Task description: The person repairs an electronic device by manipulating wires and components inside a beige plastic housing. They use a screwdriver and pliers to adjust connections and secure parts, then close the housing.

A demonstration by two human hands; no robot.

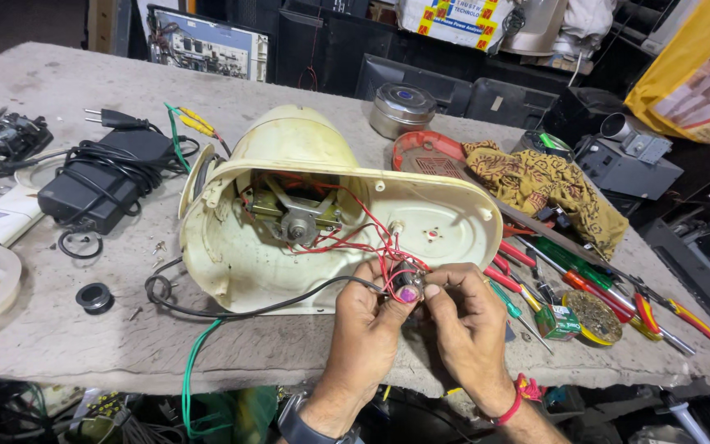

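A single head-worn camera looked down and forward over the grey workbench (59, 329) from its near edge. It sat close above both hands, which entered from the bottom of the frame, and faced the cluttered shelves beyond the far edge. No second view shared the scene.

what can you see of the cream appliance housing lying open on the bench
The cream plastic housing lies on its side on the grey workbench, its open underside facing the camera. Inside sit a metal motor bracket and red wires that run out to a small part pinched by the left hand and right hand at its lower rim.
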